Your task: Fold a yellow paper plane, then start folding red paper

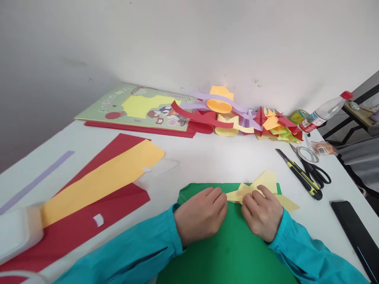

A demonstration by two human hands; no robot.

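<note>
A pale yellow folded paper piece (268, 181), with pointed flaps at its right end, lies over the far part of a green sheet (233, 256). My left hand (203, 213) is closed on the narrow left end of this paper. Close beside it, my right hand (262, 211) has its fingers curled and pinched around the paper's middle. Both sets of fingertips are partly hidden by the knuckles. The flaps stick out past my right hand, one rising upward and one reaching over the green sheet's right edge.
Red and orange paper strips (112, 171) lie on the left by a white container (19, 232). Paper crowns and folded shapes (225, 118) line the wall beside a green pad (118, 104). A cutter (302, 177), scissors (315, 171), tape (308, 154), bottle (325, 112) and black object (355, 232) are right.
</note>
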